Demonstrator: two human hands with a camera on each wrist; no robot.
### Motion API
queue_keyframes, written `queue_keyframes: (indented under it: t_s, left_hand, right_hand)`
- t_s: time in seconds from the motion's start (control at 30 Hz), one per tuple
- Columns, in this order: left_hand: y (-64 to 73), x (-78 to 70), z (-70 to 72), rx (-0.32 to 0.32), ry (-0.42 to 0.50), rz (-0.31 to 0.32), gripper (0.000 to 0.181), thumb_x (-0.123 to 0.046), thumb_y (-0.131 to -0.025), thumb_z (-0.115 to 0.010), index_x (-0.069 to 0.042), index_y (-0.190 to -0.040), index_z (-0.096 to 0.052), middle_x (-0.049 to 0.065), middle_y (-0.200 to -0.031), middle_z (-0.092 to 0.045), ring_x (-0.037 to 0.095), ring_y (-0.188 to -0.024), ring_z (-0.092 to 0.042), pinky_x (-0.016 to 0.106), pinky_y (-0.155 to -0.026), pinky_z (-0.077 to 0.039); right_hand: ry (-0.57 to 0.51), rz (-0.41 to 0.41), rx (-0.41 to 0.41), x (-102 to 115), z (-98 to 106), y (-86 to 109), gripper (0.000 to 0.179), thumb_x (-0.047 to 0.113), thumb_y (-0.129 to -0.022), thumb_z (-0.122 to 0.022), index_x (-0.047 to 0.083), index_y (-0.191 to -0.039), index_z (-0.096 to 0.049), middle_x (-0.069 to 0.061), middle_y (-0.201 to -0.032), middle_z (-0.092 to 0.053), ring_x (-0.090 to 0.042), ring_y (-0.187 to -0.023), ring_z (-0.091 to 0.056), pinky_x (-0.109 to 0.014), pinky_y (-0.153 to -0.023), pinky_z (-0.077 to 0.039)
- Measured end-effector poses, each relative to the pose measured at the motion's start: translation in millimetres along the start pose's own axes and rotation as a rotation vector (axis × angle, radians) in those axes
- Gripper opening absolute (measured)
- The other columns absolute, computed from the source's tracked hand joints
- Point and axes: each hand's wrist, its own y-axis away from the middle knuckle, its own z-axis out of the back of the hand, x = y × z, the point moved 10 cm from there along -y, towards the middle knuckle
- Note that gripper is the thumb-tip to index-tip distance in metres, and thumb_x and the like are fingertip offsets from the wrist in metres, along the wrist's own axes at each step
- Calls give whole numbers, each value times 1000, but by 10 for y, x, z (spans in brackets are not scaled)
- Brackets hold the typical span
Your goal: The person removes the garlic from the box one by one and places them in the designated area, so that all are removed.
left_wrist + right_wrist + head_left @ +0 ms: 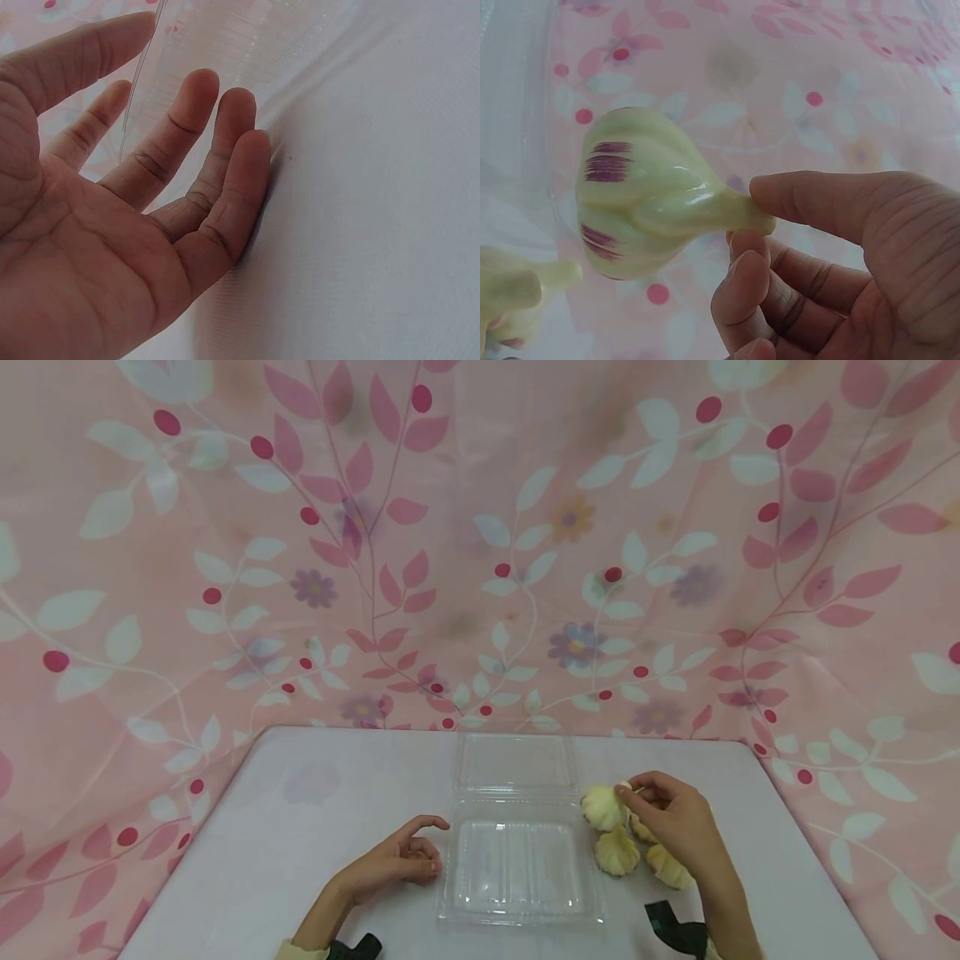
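Note:
My right hand (pixel 675 820) pinches a garlic bulb (pixel 641 195) by its stem, between thumb and fingers. The bulb is pale with purple streaks, and in the right wrist view it hangs clear of the others. Below and around that hand, more garlic bulbs (pixel 617 852) lie on the table. A clear plastic clamshell box (pixel 517 920) lies with its lid (pixel 517 764) folded back, left of the bulbs. Beside the box's left edge is my left hand (pixel 393 860), fingers loosely bent and holding nothing. In the left wrist view its thumb tip is at the box's edge; contact is unclear.
A white table (pixel 300 827) carries everything. Behind it hangs a pink floral cloth (pixel 465 635), which also shows along both sides. Another garlic bulb (pixel 670 867) lies near the right wrist, partly hidden by the arm. A dark strap (pixel 675 931) is on the right wrist.

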Motion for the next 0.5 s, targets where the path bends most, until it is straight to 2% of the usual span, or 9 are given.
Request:
queue_keyframes:
  t_s: [0.33,0.5]
  left_hand:
    - [5,-7,-3,-5,-11,1,60,-11,-93,-67,-9,-145,-37,9,-101,-64,21,-93,-63,36,-82,-51]
    - [8,-14,-7,-5,-7,-2,60,-11,-93,-66,-9,-145,-37,9,-101,-64,21,-93,-63,37,-83,-51]
  right_hand:
    - [20,-8,-26,-115,148,18,36,41,-90,-72,7,-101,-71,-5,-81,-65,-15,-71,-60,-27,-61,-49]
    - [38,-41,-38,-163,232,27,40,44,-90,-71,6,-103,-70,-7,-83,-66,-19,-73,-61,-27,-61,-48]
